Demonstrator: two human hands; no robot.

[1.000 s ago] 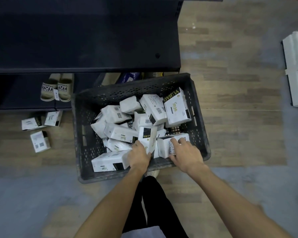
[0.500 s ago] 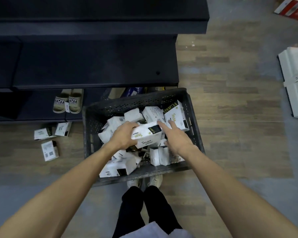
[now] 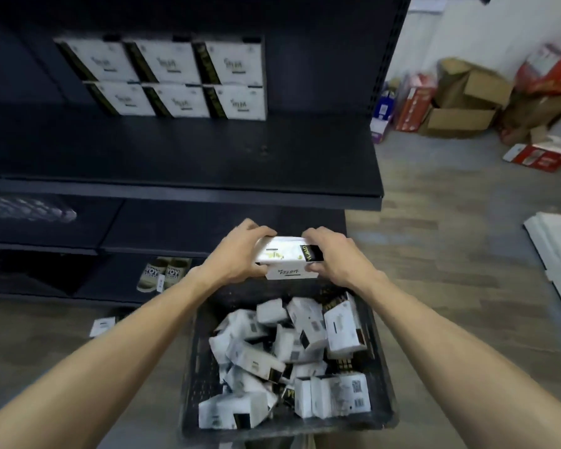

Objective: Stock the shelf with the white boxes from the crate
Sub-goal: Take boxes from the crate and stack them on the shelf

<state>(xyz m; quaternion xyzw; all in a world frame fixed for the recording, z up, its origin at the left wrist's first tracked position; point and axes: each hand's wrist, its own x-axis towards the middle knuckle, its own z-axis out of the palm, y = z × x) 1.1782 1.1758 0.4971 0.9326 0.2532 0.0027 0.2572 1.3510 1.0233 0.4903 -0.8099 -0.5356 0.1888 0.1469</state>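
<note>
The left hand [image 3: 237,254] and right hand [image 3: 337,257] gripped the stacked white boxes [image 3: 285,254] by their ends over the crate's [image 3: 384,377] far rim, below the shelf's [image 3: 208,157] front edge, with open board beyond.

Only the person's two arms and two hands can be seen. The left arm [image 3: 110,361] and the right arm [image 3: 450,351] are bare from the wrist all the way down to the bottom edge of the picture, and both look long, smooth and slim. The left hand [image 3: 237,254] and the right hand [image 3: 334,257] are bare too, and thin lines run along the back of the right hand to its round knuckles.
</note>
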